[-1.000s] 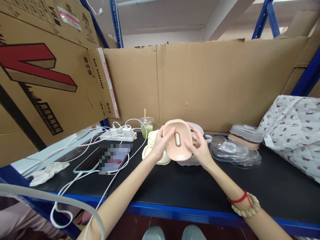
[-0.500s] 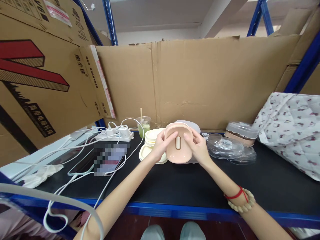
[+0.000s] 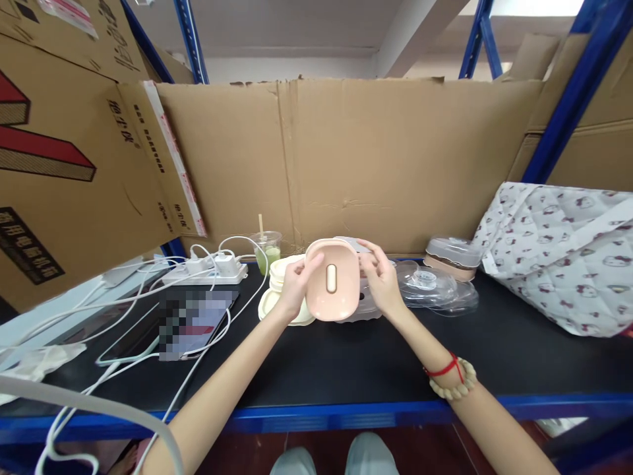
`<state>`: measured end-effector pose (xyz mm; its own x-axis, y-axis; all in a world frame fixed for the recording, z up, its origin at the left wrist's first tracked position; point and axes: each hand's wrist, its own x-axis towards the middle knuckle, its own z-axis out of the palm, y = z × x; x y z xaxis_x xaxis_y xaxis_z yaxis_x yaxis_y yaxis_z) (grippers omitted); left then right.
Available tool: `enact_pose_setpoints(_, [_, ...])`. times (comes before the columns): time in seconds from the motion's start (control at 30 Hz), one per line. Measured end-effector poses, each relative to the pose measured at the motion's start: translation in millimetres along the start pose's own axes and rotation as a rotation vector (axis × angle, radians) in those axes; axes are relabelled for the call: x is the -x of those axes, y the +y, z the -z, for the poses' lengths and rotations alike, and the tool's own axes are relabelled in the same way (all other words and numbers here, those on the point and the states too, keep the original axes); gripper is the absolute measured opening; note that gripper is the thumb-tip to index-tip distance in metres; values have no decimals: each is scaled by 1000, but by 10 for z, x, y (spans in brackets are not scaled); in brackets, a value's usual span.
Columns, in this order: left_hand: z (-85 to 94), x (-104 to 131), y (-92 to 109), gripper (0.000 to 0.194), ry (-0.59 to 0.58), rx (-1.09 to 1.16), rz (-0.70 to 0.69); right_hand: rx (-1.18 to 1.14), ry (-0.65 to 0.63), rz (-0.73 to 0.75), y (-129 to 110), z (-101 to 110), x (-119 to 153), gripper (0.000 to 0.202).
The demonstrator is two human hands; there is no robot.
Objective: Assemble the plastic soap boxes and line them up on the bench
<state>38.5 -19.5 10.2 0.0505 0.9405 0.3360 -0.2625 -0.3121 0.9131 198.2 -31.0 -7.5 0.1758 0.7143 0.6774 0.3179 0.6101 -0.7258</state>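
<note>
One pink bowl (image 3: 333,303), gripped in our left hand (image 3: 295,285); beside that grip, our right hand (image 3: 384,280), loosely spread.

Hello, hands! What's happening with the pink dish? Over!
Left hand holds pink dish by one side. Right hand at opposite edge, contact unclear. Cream containers and clear plastic piece close behind.

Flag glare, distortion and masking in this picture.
Head view: small glints on the glossy pink rounded plastic dish; head view: glare on clear plastic lids; head view: blue metal uprights lean outward, probably wide-angle distortion; head view: blocky pixels partly mask flat rectangular screens.
</note>
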Motion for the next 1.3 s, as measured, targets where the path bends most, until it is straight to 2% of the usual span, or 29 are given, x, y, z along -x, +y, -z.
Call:
enact_pose_setpoints(0.13, [-14, -15, 20, 38, 110, 141, 97, 489, 199, 81, 151, 232, -157, 34])
enact_pose_setpoints(0.2, [-29, -10, 45, 37, 111, 220, 147, 743, 228, 150, 289, 378, -215, 34])
enact_pose_setpoints(0.3, [-45, -4, 77, 32, 97, 308, 233, 986, 239, 151, 514, 606, -251, 36])
enact_pose_setpoints(0.37, [-48, -5, 90, 27, 102, 356, 285, 1059, 166, 84, 602, 736, -256, 46])
enact_pose_setpoints(0.43, [-46, -7, 100, 22, 110, 403, 339, 1099, 19, -12, 602, 824, -258, 57])
enact_pose_setpoints(0.53, [-43, -6, 115, 22, 80, 455, 416, 1142, -208, -139, 479, 868, -268, 65])
enact_pose_setpoints(0.63, [-45, -7, 131, 20, 90, 473, 446, 1178, -337, -208, 355, 857, -274, 68])
enact_pose_setpoints(0.7, [-47, -13, 137, 19, 127, 487, 454, 1189, -346, -199, 325, 849, -274, 62])
enact_pose_setpoints(0.77, [-49, -24, 138, 18, 160, 513, 437, 1182, -269, -139, 324, 852, -277, 54])
enact_pose_setpoints(0.83, [-49, -35, 133, 18, 193, 538, 388, 1139, -102, -60, 320, 856, -287, 49])
enact_pose_setpoints(0.93, [-56, -47, 108, 23, 209, 545, 340, 960, 262, 65, 258, 818, -311, 51])
enact_pose_setpoints(1.0, [-68, -47, 74, 31, 154, 518, 336, 761, 486, 139, 184, 729, -316, 54])
enact_pose_setpoints(1.07, [-85, -42, 23, 35, 66, 470, 332, 545, 589, 182, 108, 587, -296, 55])
enact_pose_setpoints(1.17, [-113, -21, -71, 39, -42, 369, 285, 318, 496, 207, 27, 334, -209, 51])
enact_pose_setpoints(1.3, [-139, 23, -135, 54, -4, 263, 216, 295, 231, 207, -16, 77, -48, 45])
